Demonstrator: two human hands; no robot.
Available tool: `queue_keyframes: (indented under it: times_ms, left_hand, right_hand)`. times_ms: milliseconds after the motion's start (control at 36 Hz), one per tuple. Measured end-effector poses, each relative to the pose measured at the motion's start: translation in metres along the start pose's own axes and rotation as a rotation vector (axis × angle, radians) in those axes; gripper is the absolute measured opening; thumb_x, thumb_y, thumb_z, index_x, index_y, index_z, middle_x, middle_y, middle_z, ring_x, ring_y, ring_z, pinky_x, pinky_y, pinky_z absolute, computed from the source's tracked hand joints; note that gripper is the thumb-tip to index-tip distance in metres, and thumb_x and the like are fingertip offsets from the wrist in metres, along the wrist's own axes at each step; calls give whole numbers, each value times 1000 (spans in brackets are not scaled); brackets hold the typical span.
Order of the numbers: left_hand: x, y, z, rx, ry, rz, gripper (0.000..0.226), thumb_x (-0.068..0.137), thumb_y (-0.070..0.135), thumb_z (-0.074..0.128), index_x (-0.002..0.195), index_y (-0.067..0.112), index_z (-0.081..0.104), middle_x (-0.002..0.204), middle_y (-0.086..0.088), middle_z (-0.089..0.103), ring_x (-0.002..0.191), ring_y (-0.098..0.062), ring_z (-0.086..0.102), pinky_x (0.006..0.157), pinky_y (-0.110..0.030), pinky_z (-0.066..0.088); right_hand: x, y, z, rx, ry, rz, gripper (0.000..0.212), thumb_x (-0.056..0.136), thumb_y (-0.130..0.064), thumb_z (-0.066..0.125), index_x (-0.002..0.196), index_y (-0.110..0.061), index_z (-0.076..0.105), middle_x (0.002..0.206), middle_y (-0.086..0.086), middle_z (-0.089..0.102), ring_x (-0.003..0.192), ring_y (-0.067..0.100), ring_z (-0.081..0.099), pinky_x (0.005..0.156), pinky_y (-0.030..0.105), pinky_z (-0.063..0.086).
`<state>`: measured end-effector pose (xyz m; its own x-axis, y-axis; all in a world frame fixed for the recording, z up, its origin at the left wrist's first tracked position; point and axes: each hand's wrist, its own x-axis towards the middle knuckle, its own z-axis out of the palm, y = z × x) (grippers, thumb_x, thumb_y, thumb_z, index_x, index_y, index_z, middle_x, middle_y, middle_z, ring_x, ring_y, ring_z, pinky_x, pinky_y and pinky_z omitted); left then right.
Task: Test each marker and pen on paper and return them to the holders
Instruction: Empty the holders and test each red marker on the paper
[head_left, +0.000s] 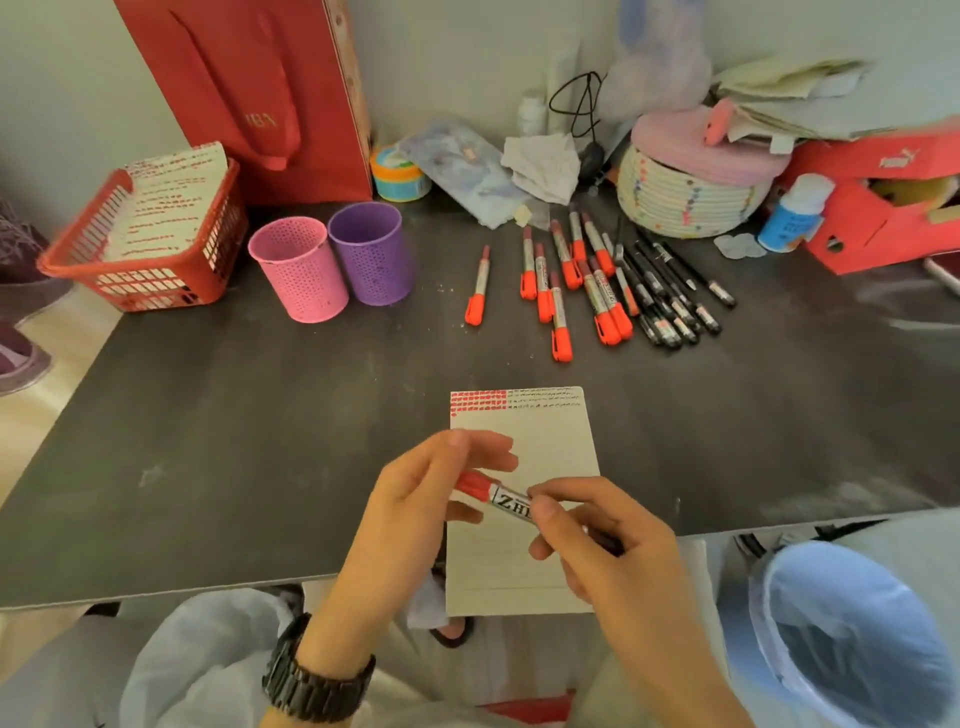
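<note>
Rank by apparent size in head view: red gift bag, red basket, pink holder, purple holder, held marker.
1. red gift bag, top cropped
2. red basket
3. pink holder and purple holder: look alike, not ranked
4. held marker, smallest though nearest the camera

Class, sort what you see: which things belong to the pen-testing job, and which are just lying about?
Job: held red marker, paper, pink holder, purple holder, loose red markers, black pens.
Lying about: red basket, red gift bag, woven basket, Puma shoebox.
</note>
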<state>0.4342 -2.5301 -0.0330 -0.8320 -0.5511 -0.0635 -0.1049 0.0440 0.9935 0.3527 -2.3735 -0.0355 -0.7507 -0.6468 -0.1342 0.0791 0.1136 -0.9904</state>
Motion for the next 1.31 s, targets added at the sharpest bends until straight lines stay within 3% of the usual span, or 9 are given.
queue_keyframes:
  times_ms: [111, 194, 250, 333, 500, 583, 667, 833, 1306]
  left_hand:
    - [-9, -11, -11, 193, -80, -43, 31, 90, 53, 50, 109, 46, 74, 90, 10, 75, 82, -8, 66, 78, -22, 51]
    - [-15, -15, -19, 270, -135, -88, 25, 86, 58, 56, 108, 59, 68, 94, 16, 75, 80, -18, 65, 77, -37, 55]
    - [-19, -16, -23, 327, -173, -100, 23, 87, 59, 61, 109, 58, 68, 95, 17, 74, 77, -25, 66, 71, -42, 56]
    - [-25, -18, -31, 409, -136, -105, 25, 86, 61, 63, 110, 54, 67, 93, 20, 73, 77, -12, 67, 76, -38, 56]
    - [-39, -31, -80, 678, 362, -112, 26, 82, 72, 44, 102, 64, 59, 85, 26, 66, 85, 3, 60, 74, -20, 50]
    - [-45, -44, -115, 750, 666, -121, 13, 88, 61, 53, 91, 57, 64, 83, 31, 61, 88, 1, 56, 67, -13, 41]
    - [-51, -57, -147, 807, 840, -186, 14, 93, 50, 58, 98, 47, 71, 89, 30, 54, 92, -7, 54, 76, -23, 48]
    - [-63, -74, -169, 1011, 960, -221, 25, 96, 42, 59, 110, 31, 77, 92, 13, 62, 88, -13, 46, 74, -34, 47]
    - [-56, -82, -155, 1054, 1017, -289, 37, 96, 43, 53, 123, 24, 71, 108, -2, 65, 103, -30, 55, 86, -49, 49]
  right_hand:
    - [14, 3, -21, -186, 61, 4, 28, 72, -39, 84, 92, -40, 65, 76, -3, 74, 67, 5, 65, 60, 15, 49]
    - [25, 6, -25, -223, 51, -14, 39, 69, -27, 90, 90, -39, 59, 76, -7, 71, 60, 6, 63, 58, 13, 49]
    - [32, 6, -22, -264, 11, -61, 46, 71, -19, 89, 95, -44, 58, 75, -8, 69, 53, 8, 58, 55, 13, 47]
    - [44, 2, -11, -333, -57, -96, 65, 75, -21, 87, 112, -59, 50, 82, -13, 75, 58, 7, 62, 64, 17, 50]
    - [67, 0, 14, -658, -25, -244, 49, 78, -42, 78, 121, -44, 53, 113, -20, 68, 96, 1, 62, 81, 16, 50]
    - [76, 11, 26, -924, -25, -324, 37, 72, -28, 89, 105, -27, 74, 122, 2, 70, 113, 33, 63, 97, 54, 50]
    - [82, 26, 38, -1087, 18, -418, 26, 79, -42, 80, 98, -25, 79, 117, 8, 74, 106, 43, 67, 87, 63, 54]
    - [92, 50, 40, -1098, 17, -585, 71, 93, -73, 25, 106, -27, 78, 124, 5, 70, 114, 38, 66, 90, 59, 52]
    - [90, 39, 32, -1063, -193, -329, 45, 95, -67, 39, 126, -44, 62, 148, -15, 50, 140, 17, 42, 117, 41, 29]
